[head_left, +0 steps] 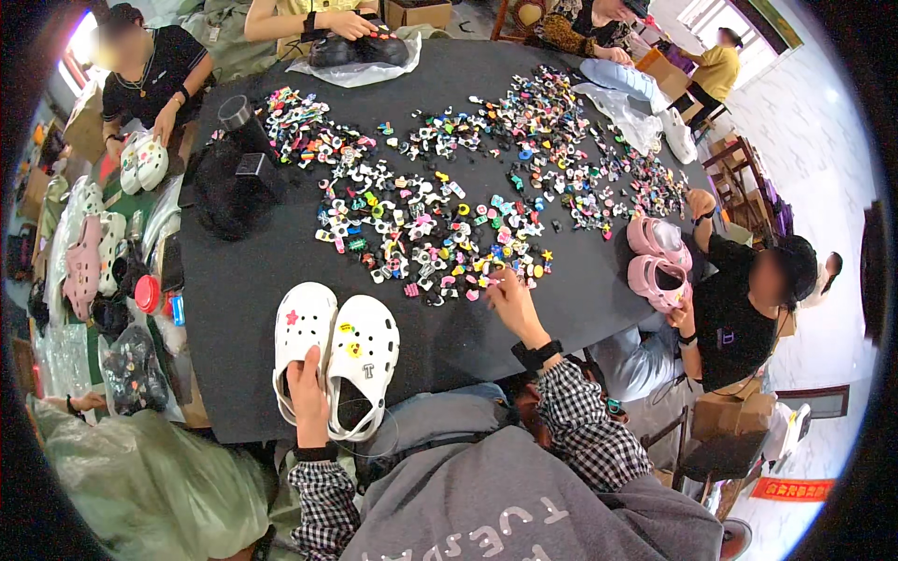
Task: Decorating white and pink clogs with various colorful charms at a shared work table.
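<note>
A pair of white clogs lies on the near left of the black table. My left hand grips the left clog at its heel opening, the fingers partly hidden. That clog bears a pink star charm. On the right clog are a yellow round charm, a small yellow charm and a grey letter-shaped one. My right hand reaches to the near edge of a wide pile of colourful shoe charms. Its fingertips are pinched together among them; what they hold is too small to tell.
Pink clogs stand at the right table edge, in a co-worker's hands. Other people sit around the far side, one handling black shoes on a plastic bag. A tumbler and a black furry item stand left. More clogs lie beyond the left edge.
</note>
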### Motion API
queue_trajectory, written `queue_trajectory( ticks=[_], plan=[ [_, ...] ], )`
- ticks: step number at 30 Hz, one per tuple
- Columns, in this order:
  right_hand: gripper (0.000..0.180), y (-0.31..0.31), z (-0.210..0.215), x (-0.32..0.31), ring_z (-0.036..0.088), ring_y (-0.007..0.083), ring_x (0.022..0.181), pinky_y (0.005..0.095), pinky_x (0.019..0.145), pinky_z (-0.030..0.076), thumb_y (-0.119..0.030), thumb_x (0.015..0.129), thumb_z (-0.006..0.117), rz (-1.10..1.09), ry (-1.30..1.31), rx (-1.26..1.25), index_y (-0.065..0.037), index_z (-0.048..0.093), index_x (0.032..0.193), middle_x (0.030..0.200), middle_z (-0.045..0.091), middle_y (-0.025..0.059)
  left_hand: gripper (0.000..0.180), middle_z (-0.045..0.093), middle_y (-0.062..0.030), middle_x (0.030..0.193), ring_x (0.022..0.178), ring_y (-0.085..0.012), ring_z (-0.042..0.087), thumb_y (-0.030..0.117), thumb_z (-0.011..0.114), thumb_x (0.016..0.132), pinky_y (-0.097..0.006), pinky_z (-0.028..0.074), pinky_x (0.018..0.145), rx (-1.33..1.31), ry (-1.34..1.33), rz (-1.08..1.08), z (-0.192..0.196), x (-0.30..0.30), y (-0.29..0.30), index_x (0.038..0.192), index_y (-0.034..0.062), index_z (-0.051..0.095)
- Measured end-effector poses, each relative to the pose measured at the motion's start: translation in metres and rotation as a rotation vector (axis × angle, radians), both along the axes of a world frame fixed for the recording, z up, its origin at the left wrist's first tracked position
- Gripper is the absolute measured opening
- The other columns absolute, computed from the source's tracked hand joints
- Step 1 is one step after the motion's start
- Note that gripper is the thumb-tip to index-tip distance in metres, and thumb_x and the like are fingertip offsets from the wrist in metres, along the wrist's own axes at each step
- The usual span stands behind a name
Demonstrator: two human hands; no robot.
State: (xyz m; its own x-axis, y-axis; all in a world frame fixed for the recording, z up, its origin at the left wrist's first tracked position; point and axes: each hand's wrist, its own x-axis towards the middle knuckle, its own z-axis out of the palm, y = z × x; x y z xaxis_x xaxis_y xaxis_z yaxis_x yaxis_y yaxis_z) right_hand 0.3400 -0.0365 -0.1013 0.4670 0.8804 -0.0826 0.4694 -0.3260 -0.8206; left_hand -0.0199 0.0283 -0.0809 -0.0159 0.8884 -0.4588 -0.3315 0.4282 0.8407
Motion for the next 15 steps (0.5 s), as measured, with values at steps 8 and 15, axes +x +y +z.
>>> queue_trajectory(
  ticks=[8,15],
  plan=[
    [0.023,-0.017,0.000,-0.007,0.064,0.0251,0.072,0.0331,0.061,0.050,-0.004,0.079,0.064,0.010,0.019,0.002,-0.001,0.050,0.097,0.080,0.063,0.0147,0.022,0.052,-0.0016,0.081,0.074,-0.0101,0.048,0.019,0.066,0.084,-0.025,0.041,0.066,-0.042,-0.003,0.024,0.004,0.004,0.000,0.080,0.0054,0.049],
    [0.025,-0.017,-0.003,-0.010,0.062,0.0287,0.073,0.0365,0.064,0.049,-0.003,0.073,0.067,-0.032,-0.182,0.048,-0.002,0.052,0.094,0.089,0.062,0.0150,0.021,0.053,-0.0021,0.082,0.076,-0.0103,0.049,0.018,0.065,0.085,-0.025,0.041,0.067,-0.031,-0.030,0.043,0.009,0.007,0.000,0.080,0.0055,0.050]
  ],
)
